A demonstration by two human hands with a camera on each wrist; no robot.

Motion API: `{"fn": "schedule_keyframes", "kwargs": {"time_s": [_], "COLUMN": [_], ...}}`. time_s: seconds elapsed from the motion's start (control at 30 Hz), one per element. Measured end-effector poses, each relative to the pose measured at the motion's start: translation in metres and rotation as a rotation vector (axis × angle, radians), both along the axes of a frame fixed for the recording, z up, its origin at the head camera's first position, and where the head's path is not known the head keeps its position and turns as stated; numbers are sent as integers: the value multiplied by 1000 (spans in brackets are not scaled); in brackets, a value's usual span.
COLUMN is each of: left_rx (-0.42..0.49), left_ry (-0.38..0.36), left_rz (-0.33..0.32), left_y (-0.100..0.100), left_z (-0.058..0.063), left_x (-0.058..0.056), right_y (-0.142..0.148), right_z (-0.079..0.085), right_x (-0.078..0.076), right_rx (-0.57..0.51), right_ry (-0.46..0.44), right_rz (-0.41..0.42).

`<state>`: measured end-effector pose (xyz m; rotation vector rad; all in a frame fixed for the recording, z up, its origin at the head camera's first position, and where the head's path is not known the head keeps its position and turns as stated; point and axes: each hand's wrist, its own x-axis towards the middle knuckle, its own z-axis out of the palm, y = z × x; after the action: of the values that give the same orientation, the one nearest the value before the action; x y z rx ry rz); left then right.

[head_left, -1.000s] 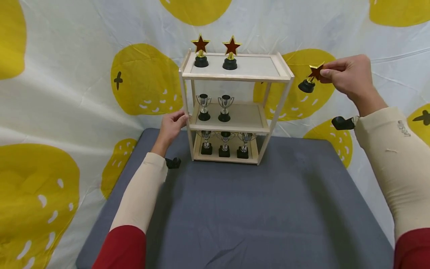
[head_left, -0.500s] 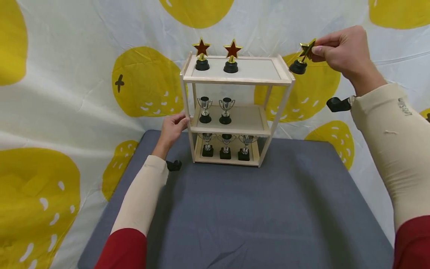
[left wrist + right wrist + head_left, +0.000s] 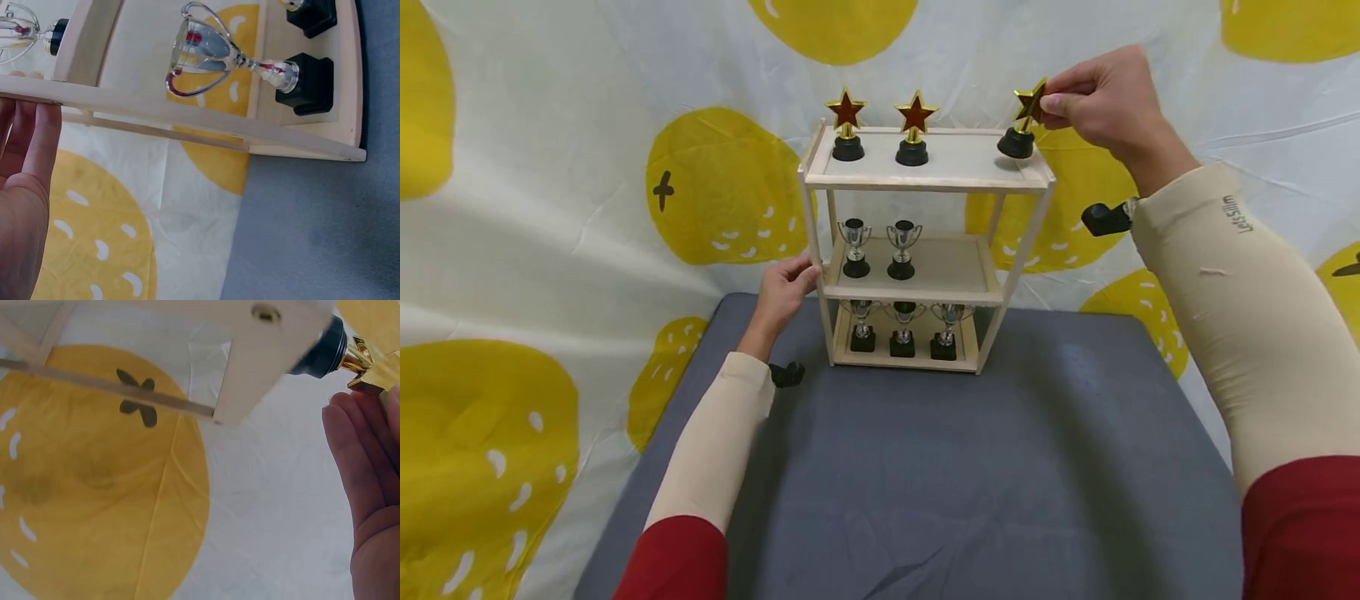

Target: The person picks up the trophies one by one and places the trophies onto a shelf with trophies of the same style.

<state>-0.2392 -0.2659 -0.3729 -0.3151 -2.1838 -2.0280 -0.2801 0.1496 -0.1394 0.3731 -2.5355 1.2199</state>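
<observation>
In the head view my right hand (image 3: 1108, 104) pinches a gold star trophy (image 3: 1025, 117) by one side of its star. The trophy tilts over the right end of the top board of a small wooden shelf (image 3: 917, 182), its black base just above the board. Two more star trophies, the left one (image 3: 847, 125) and the middle one (image 3: 913, 129), stand upright on that board. My left hand (image 3: 782, 296) grips the shelf's left front post (image 3: 156, 106) at middle-board height. The right wrist view shows the held trophy's base (image 3: 322, 353) partly behind the shelf's side.
Two silver cups (image 3: 902, 248) stand on the middle board, towards the left. Three larger silver cups (image 3: 904, 329) fill the bottom board. The shelf stands at the back of a grey-covered table (image 3: 925, 467), before a white curtain (image 3: 602, 167) with yellow fruit prints.
My right hand has brought the star trophy up and then left, from beside the shelf to over the top board's right end. The left hand stays on the post.
</observation>
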Motion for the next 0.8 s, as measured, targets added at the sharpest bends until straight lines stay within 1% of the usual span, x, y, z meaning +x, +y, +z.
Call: {"fn": "schedule_keyframes", "kwargs": {"time_s": [0.17, 0.3, 0.47, 0.5, 0.6, 0.73, 0.8], "left_rx": [-8, -7, 11, 13, 26, 11, 2], "left_ry": [-8, -7, 14, 17, 21, 20, 3], "left_rz": [-13, -1, -10, -14, -16, 10, 21], "left_y": [-1, 0, 3, 4, 6, 7, 6], "left_z": [-3, -2, -4, -6, -16, -30, -33], "left_x": [2, 2, 1, 1, -4, -9, -9], "right_y": [-14, -25, -32, -32, -33, -36, -36], "right_z": [-3, -2, -5, -7, -12, -18, -21], "right_x": [-5, -9, -12, -12, -14, -14, -13], "right_rx": [67, 103, 155, 165, 186, 236, 266], "right_ry": [-12, -16, -18, -24, -44, -55, -64], "right_rz": [-11, 0, -15, -17, -16, -5, 1]}}
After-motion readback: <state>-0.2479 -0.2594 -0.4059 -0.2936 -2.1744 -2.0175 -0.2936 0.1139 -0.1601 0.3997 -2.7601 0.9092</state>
